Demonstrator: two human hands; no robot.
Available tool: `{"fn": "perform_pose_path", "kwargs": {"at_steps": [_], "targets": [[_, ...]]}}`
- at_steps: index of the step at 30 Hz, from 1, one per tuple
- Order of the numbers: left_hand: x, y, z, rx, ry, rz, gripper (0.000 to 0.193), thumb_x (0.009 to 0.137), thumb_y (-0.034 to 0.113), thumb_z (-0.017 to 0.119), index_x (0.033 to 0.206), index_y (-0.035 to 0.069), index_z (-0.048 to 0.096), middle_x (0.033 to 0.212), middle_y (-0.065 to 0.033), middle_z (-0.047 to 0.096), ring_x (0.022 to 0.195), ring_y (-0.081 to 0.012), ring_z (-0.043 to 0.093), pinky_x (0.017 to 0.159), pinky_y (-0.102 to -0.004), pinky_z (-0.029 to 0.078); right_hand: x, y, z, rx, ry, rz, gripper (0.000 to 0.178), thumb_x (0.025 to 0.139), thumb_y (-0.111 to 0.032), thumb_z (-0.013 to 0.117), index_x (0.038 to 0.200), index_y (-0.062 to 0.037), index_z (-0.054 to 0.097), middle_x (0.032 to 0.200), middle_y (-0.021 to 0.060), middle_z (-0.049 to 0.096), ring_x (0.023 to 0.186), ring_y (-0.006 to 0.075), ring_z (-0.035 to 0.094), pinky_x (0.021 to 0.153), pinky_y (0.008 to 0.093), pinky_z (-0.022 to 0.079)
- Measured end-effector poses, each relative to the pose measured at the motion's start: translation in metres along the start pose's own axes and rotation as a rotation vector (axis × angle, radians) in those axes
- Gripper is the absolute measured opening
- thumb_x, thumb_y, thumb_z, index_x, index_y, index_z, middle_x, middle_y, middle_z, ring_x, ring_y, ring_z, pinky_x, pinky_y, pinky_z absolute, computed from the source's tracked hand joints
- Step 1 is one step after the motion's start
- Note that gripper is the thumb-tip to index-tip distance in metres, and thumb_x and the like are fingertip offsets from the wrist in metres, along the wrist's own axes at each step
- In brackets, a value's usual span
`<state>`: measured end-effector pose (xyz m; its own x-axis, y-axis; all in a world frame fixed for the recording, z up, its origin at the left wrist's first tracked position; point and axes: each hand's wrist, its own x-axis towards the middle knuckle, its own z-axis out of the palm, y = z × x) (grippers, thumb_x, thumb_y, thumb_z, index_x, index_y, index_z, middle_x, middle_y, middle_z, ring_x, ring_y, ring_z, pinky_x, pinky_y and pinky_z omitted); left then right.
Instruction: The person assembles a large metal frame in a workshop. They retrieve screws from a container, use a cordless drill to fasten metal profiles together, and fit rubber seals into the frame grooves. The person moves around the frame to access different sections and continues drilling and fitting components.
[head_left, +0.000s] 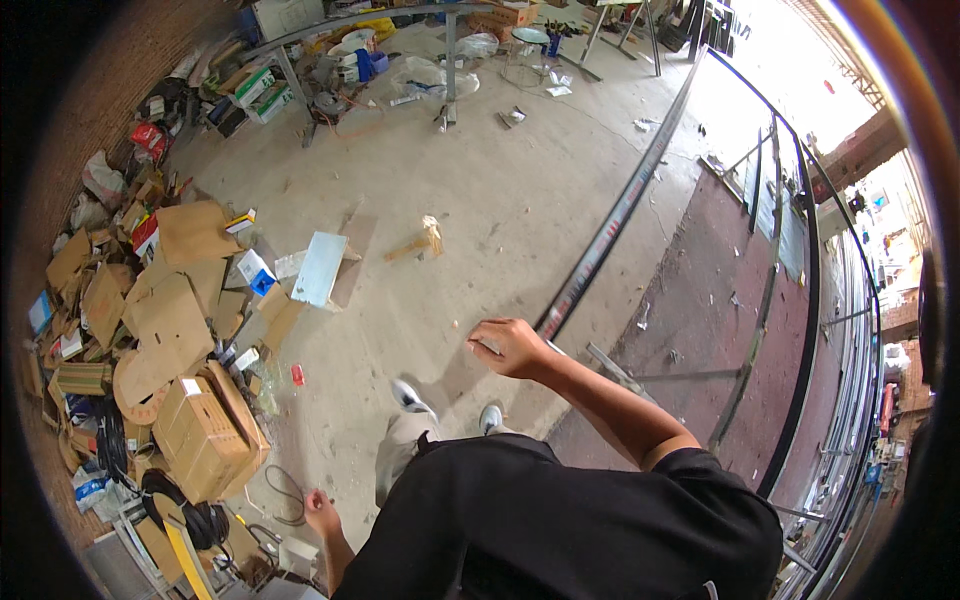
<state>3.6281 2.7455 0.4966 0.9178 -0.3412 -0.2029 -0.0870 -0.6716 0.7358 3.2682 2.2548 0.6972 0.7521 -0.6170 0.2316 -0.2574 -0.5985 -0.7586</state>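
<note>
Your right hand [510,347] curls loosely, apparently empty, near the long bar [630,192]; your left hand [322,513] hangs low, its grip impossible to tell; work done or left is unclear.

The floor [470,180] was of grey concrete, with a dark red area [690,320] on its right side. At the left, a big heap of cardboard [165,320] lay on it; nearer the middle lay a small red piece [298,375] and a brown scrap [431,236].
</note>
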Motion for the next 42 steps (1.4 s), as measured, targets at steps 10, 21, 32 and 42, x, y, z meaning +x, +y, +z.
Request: {"fn": "perform_pose_path", "kwargs": {"at_steps": [10, 21, 32, 42], "targets": [[0.272, 0.117, 0.138, 0.108, -0.4, 0.007, 0.016, 0.084, 0.004, 0.066, 0.099, 0.001, 0.065, 0.084, -0.0116, 0.071, 0.073, -0.022, 0.071, 0.068, -0.0344, 0.056, 0.085, 0.104, 0.035, -0.131, 0.104, 0.498, 0.016, 0.091, -0.023, 0.064, 0.091, -0.0074, 0.068, 0.087, 0.0141, 0.07, 0.08, 0.0354, 0.067, 0.069, 0.0444, 0.054], [0.586, 0.438, 0.357, 0.471, 0.001, 0.624, 0.012, 0.079, 0.004, 0.065, 0.086, 0.005, 0.055, 0.074, -0.0117, 0.064, 0.068, -0.0258, 0.066, 0.063, -0.041, 0.051, 0.108, 0.291, 0.015, -0.09, -0.036, 0.993, 0.026, 0.089, -0.033, 0.059, 0.092, -0.0095, 0.069, 0.088, 0.0202, 0.07, 0.083, 0.0427, 0.066, 0.071, 0.0509, 0.053], [0.502, 0.643, 0.615, 0.309, -0.416, 0.576, 0.013, 0.078, 0.004, 0.068, 0.084, 0.005, 0.056, 0.072, -0.0104, 0.066, 0.066, -0.0287, 0.068, 0.066, -0.0396, 0.054, 0.25, 0.477, -0.243, -0.151, 0.066, 1.009, 0.033, 0.091, -0.037, 0.063, 0.113, -0.0116, 0.066, 0.099, 0.0156, 0.071, 0.094, 0.0384, 0.066, 0.078, 0.0489, 0.054], [0.547, 0.821, 0.878, 0.54, -0.348, 0.82, 0.016, 0.079, 0.01, 0.068, 0.088, 0.007, 0.055, 0.071, -0.0136, 0.065, 0.069, -0.0363, 0.065, 0.067, -0.0464, 0.05, 0.251, 0.631, -0.371, -0.117, 0.079, 1.334, 0.039, 0.09, -0.041, 0.062, 0.115, -0.0109, 0.065, 0.101, 0.0171, 0.071, 0.096, 0.0374, 0.067, 0.082, 0.0468, 0.054]]}}
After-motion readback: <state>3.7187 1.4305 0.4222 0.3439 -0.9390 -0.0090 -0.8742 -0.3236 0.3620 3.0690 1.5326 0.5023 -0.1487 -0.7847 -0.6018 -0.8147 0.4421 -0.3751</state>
